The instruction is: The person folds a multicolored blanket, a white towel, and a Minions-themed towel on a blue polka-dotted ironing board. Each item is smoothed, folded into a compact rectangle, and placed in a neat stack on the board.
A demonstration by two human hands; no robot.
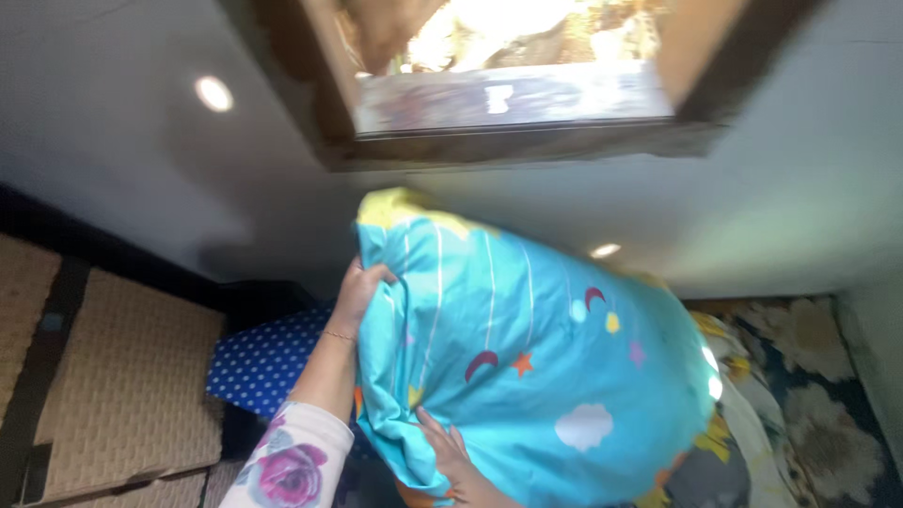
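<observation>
Pillow (536,367) centre frame: turquoise, white stripes, moons, stars, clouds. My sleeve (292,461): white, pink roses. Lower left, cloth (263,362): blue, white dots.

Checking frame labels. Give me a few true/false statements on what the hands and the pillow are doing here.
1. The left hand grips the upper edge of the turquoise pillow with moon, star and cloud print. True.
2. The right hand is off the pillow. False: its fingers press the pillow's lower part.
3. The pillow is plain white. False: turquoise and patterned.
4. A blue white-dotted cloth lies behind the left forearm. True.
</observation>
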